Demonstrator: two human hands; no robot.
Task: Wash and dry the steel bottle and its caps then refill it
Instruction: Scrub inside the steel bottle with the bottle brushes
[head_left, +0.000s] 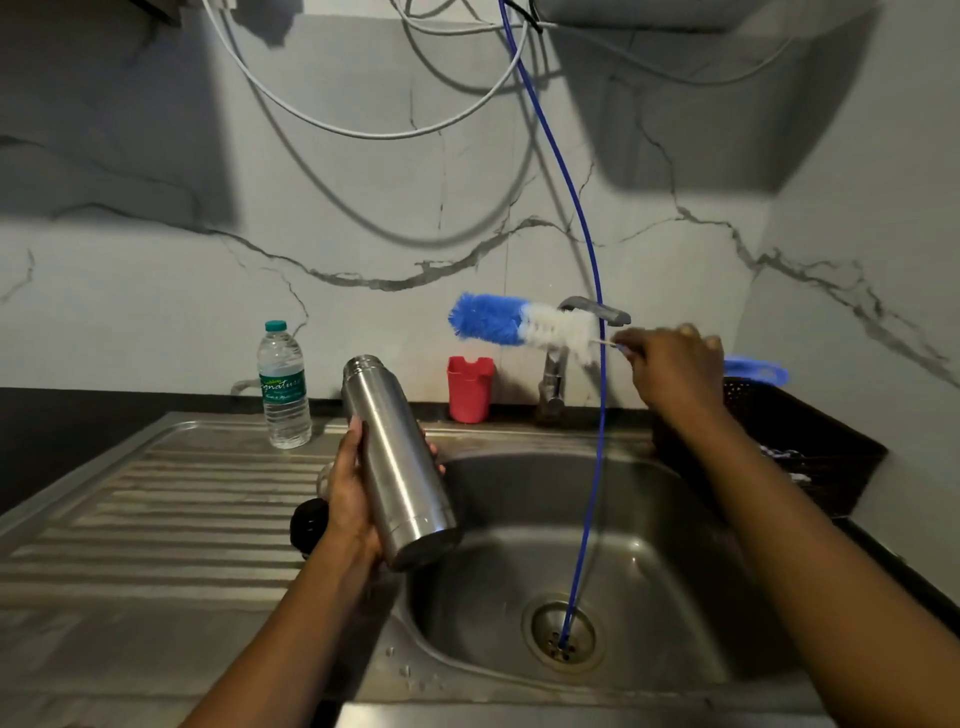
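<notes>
My left hand (349, 499) grips the steel bottle (397, 462) around its lower half, holding it tilted and uncapped over the left rim of the sink. My right hand (670, 364) pinches the thin handle of a bottle brush (519, 326) with blue and white bristles, held level in the air in front of the tap, its tip pointing left above the bottle's mouth. A black cap (309, 525) and a steel cap (324, 475) lie on the drainboard, partly hidden behind my left hand.
The steel sink (597, 525) has a drain with a blue hose (597, 364) hanging into it. A tap (558, 374), a red cup (469, 388) and a plastic water bottle (283, 384) stand at the back. A dark rack (810, 441) sits at the right.
</notes>
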